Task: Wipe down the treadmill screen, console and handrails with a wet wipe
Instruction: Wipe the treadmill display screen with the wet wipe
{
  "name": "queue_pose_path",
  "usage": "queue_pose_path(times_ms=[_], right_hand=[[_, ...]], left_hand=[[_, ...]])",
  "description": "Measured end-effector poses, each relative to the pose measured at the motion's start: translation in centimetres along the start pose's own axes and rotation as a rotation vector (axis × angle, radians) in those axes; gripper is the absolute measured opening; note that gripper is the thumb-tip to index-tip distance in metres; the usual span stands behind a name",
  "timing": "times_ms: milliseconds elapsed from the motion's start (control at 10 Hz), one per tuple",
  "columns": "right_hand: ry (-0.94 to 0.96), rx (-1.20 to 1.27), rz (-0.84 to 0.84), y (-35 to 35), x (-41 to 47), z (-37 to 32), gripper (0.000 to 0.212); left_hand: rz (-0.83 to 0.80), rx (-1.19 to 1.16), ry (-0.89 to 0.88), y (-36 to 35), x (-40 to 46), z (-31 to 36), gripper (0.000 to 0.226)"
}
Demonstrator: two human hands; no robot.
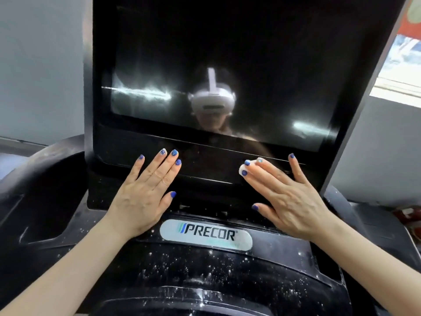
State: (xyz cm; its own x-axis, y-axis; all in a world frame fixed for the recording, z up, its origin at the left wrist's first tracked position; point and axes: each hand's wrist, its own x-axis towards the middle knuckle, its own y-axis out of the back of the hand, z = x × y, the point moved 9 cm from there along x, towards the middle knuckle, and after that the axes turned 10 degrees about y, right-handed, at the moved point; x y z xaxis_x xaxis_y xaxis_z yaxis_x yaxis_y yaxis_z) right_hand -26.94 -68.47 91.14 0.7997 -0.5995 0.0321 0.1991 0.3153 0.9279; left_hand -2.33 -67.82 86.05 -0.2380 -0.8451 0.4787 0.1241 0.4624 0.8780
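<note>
A black treadmill console [216,270] fills the view in front of you, speckled with white dust and flecks across its near curved face. A pale oval badge [206,234] reading PRECOR sits at its centre. Rising from the far side is a dark glossy screen [216,53]. Your left hand [145,197] and right hand [289,201] lie flat on the panel below the screen, a white wet wipe [242,169] under the right fingers.

Glossy glass-like screen [216,65]; speckled, dusty black plastic console [205,270].
</note>
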Motion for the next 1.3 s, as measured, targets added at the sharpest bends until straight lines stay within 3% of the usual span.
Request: queue_pose_path(times_ms=[300,400,500,600,700,800,900,1000,1200,1300], right_hand=[[-0.039,0.023,0.009,2.8,8.6,-2.8,0.066],[-0.161,0.012,-0.002,1.9,6.1,-1.6,0.066],[-0.396,0.074,0.062,0.7,3.5,-1.9,0.066],[-0.435,0.153,0.080,-1.1,3.6,-5.9,0.069],[-0.293,0.148,0.043,-2.1,3.6,-9.0,0.069],[-0.344,0.116,0.042,-1.6,3.0,-7.3,0.065],[-0.562,0.166,0.087,-1.1,3.0,-4.4,0.062],[-0.623,0.217,0.146,-0.8,4.6,-5.3,0.065],[-0.276,0.134,0.072,-1.1,7.5,-10.0,0.068],[-0.399,0.084,0.104,-0.6,6.4,-6.1,0.065]], left_hand=[[0.003,-0.048,-0.060,0.3,0.0,-0.2,0.064],[-0.002,-0.060,-0.075,0.2,-0.1,-0.3,0.064],[0.010,-0.063,-0.081,0.1,-0.2,-0.3,0.064],[0.019,-0.073,-0.081,0.0,-0.2,-0.2,0.065],[0.015,-0.075,-0.090,0.0,-0.1,-0.3,0.066],[-0.002,-0.070,-0.089,-0.1,0.0,-0.3,0.065],[-0.009,-0.080,-0.086,-0.1,0.0,-0.4,0.065],[-0.008,-0.096,-0.098,0.1,-0.1,-0.4,0.066],[-0.002,-0.091,-0.060,0.3,-1.2,-2.8,0.066],[-0.002,-0.092,-0.075,0.2,-1.3,-3.1,0.065]])
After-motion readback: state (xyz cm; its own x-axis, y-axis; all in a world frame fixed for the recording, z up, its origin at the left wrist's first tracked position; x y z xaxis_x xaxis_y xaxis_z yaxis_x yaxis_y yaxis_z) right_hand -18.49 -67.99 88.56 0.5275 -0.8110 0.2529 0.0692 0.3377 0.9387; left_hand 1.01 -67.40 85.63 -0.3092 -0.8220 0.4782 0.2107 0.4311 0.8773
